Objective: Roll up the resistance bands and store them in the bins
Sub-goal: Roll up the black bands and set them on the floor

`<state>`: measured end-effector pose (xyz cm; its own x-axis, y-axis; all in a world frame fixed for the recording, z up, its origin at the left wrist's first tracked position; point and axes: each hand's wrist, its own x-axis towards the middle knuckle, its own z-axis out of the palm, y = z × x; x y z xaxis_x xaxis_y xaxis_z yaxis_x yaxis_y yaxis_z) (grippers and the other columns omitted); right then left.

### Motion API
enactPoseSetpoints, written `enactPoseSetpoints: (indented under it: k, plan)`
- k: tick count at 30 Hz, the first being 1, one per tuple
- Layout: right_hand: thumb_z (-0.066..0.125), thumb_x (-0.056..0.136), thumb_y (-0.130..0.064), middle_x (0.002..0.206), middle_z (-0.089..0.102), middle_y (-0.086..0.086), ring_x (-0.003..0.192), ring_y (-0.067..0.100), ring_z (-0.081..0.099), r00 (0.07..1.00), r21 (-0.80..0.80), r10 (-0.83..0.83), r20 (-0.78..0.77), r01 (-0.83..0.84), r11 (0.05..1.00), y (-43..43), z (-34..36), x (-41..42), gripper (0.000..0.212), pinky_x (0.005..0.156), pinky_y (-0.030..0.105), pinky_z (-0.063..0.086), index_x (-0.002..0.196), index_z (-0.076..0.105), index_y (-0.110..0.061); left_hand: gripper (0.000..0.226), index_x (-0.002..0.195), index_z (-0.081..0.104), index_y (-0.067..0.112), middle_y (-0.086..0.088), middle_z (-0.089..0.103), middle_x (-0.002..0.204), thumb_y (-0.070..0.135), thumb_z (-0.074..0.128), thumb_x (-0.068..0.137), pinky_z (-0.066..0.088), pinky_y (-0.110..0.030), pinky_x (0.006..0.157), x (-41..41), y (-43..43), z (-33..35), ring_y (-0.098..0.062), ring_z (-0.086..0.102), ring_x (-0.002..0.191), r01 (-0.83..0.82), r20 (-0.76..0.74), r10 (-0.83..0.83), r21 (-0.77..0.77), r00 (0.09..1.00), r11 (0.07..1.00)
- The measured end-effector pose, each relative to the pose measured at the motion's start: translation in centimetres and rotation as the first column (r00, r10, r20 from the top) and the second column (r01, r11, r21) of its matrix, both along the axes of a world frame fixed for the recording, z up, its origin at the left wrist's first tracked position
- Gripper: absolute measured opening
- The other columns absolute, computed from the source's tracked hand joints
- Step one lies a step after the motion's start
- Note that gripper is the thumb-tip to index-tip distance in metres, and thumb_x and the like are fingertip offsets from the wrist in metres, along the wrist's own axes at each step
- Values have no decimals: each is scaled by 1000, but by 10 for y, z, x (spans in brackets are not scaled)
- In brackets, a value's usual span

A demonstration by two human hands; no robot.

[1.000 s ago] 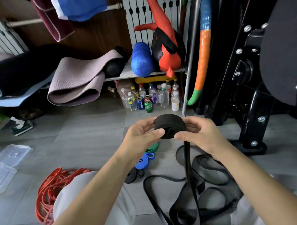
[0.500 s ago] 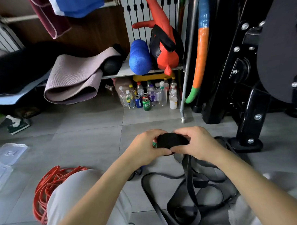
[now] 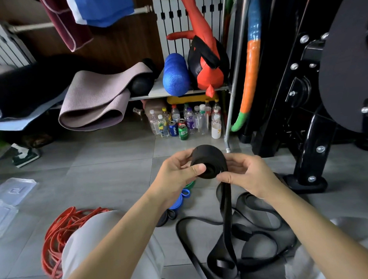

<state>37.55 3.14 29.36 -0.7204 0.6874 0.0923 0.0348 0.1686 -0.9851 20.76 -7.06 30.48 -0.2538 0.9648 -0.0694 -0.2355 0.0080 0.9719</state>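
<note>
Both hands are on the black roll [image 3: 208, 159], held up over the floor [image 3: 109, 179]. Left hand [image 3: 176, 175] grips it w/ thumb pressed on the near face & fingers curled round the back. Right hand [image 3: 246, 176] pinches the tail [image 3: 226, 213] right where it leaves the roll. Tail drops straight down to the loose black band [image 3: 257, 222], lying in loops on the floor btwn the knees.

Progress, as I read it: mid-roll on this one. Roll is already thick, but there's plenty of slack on the floor, so prob. quite a few more turns before it's finished.

Just past the left wrist, on the floor:
- blue band [image 3: 178, 202] looks rolled
- green band [image 3: 190, 184] is mostly hidden by the hand, can't tell much
- small black coil [image 3: 165, 218] is partly behind the forearm, seems rolled

All three lie on the floor, not stored.

Orange bands [image 3: 63, 233], at left beside the knee, are a loose heap, not started.

Clear plastic bins [image 3: 2, 216] & a lid [image 3: 16, 189] sit at the far left edge, well apart from the hands. No band visible in them, tho only part of them shows.

So approx: a couple rolled, one in hand, orange heap to go. Storing isn't begun as far as can be seen.
</note>
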Motion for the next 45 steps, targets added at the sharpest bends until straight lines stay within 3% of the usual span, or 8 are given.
enactPoseSetpoints:
  k: [5, 8, 12, 22, 28, 31, 35, 45]
  plan:
    - [77, 72, -5, 92, 74, -5, 89, 12, 69, 998, 61, -16, 62, 12, 998, 0, 0, 2, 34, 82, 26, 55, 95, 67, -27, 38, 109, 58, 16, -6, 67, 107, 1, 70, 76, 54, -36, 88, 2, 2, -1, -23, 65, 100, 28, -185, -47, -103, 982, 994]
    - [78, 74, -17, 87, 73, -4, 82, 12, 68, 954, 237, -19, 298, -55, 970, 3, 0, 4, 26, 80, 34, 55, 96, 69, -26, 59, 128, 48, 26, 6, 56, 122, 17, 76, 76, 46, -27, 95, -1, 2, -5, -10, 54, 111, -5, -736, -119, -165, 666, 986]
    - [77, 74, -27, 86, 71, -3, 82, 12, 66, 881, 335, 1, 473, -180, 925, -3, -4, -2, 28, 79, 38, 53, 101, 68, -23, 57, 130, 51, 27, 9, 56, 120, 24, 73, 78, 45, -25, 93, 1, -1, -11, -5, 50, 104, 60, -857, -198, -194, 476, 979]
    - [82, 64, -29, 92, 69, -22, 93, -5, 63, 982, 201, -58, 181, 21, 979, 4, 4, 1, 36, 86, 14, 45, 89, 61, -45, 42, 106, 62, 21, 3, 71, 97, -5, 69, 74, 54, -30, 87, -5, -1, 0, -14, 65, 96, -68, -258, 73, 29, 963, 997]
    - [77, 65, -5, 89, 71, -22, 89, -2, 67, 994, -30, -26, -103, 23, 999, -1, -1, -5, 44, 73, 9, 49, 97, 63, -31, 45, 115, 57, 9, -7, 71, 102, 7, 64, 70, 56, -34, 83, 6, 3, -10, -21, 67, 95, -49, 183, 44, 20, 982, 999]
    - [78, 70, -3, 92, 73, -16, 90, 3, 68, 999, 48, -39, -14, 39, 998, 1, 0, 0, 44, 76, 14, 51, 98, 64, -33, 41, 115, 55, 11, -8, 66, 108, -1, 67, 78, 49, -49, 96, 3, 4, -13, -26, 62, 103, -12, -109, 4, -71, 994, 997]
    - [80, 70, -17, 90, 72, -9, 85, 7, 67, 952, 296, -68, 297, -25, 955, 1, -3, 1, 36, 76, 23, 53, 103, 69, -27, 64, 131, 46, 25, 10, 49, 120, 23, 77, 75, 44, -34, 99, 0, 1, -25, -12, 48, 118, -27, -822, -83, -119, 564, 993]
    - [84, 65, -21, 109, 68, -6, 101, 5, 63, 954, 215, -7, 299, -60, 975, 0, -10, -2, 61, 93, 23, 47, 118, 56, -26, 43, 92, 56, 43, 19, 65, 97, 13, 79, 71, 48, -23, 92, -1, 1, -26, -4, 62, 99, -66, -676, -23, -107, 737, 992]
